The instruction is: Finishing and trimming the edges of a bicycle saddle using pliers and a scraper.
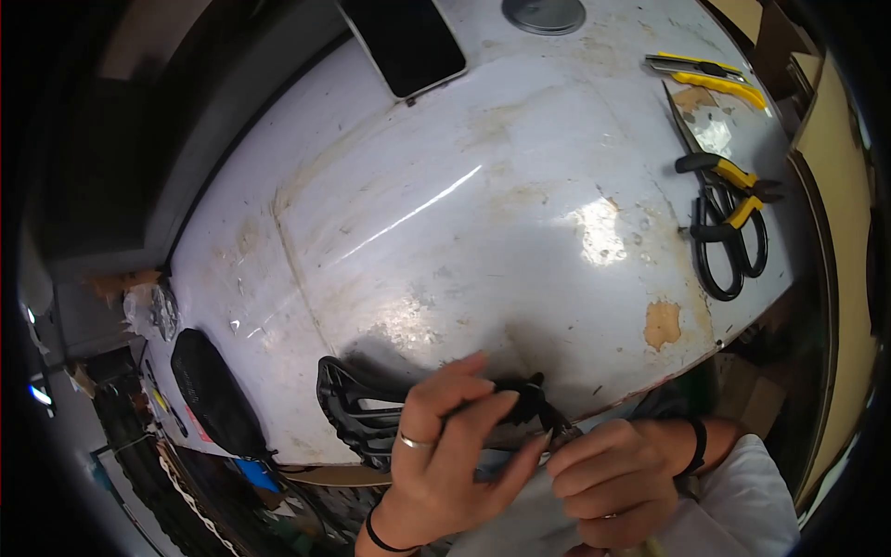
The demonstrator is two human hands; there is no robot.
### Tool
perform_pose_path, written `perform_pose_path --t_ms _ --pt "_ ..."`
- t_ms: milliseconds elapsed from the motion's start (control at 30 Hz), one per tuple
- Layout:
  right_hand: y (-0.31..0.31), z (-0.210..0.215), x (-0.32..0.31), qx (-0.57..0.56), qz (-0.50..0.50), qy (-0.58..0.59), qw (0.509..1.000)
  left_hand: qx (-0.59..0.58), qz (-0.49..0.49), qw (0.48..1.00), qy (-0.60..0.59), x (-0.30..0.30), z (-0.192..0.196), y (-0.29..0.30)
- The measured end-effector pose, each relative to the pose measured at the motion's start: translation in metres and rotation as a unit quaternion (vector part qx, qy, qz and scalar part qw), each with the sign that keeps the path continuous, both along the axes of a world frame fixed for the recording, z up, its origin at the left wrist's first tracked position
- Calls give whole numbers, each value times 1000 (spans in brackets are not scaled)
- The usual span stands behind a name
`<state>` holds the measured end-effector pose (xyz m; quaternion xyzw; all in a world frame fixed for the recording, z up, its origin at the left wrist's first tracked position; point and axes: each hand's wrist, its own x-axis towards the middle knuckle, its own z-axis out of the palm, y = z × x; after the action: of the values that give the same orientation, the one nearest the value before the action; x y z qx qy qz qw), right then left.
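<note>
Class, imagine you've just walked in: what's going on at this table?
A person is working with both hands at the near edge of the table. The left hand is over a black slotted piece; the right hand is curled close beside it, its grip hidden. Off to the right lie a yellow utility knife and scissors, with yellow-and-black cutters across the scissors, none in hand.

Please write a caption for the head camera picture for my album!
Left hand and right hand close together at a black frame, with pliers and scissors off to the right.
</note>
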<state>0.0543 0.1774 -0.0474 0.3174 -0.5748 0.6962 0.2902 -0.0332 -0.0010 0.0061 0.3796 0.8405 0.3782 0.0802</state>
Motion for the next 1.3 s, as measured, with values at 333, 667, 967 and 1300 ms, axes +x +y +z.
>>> perform_pose_path --t_ms 333,667,967,1300 --pt "23 -1 40 117 -105 -110 981 -141 27 989 30 14 3 23" --pt "-9 -10 22 -59 -79 62 993 -109 64 991 35 19 -4 16" --pt "-20 -11 7 -18 -80 71 994 -65 30 997 24 13 -8 9" --pt "30 15 -35 115 223 -47 967 -11 -116 984 132 14 -22 -12"
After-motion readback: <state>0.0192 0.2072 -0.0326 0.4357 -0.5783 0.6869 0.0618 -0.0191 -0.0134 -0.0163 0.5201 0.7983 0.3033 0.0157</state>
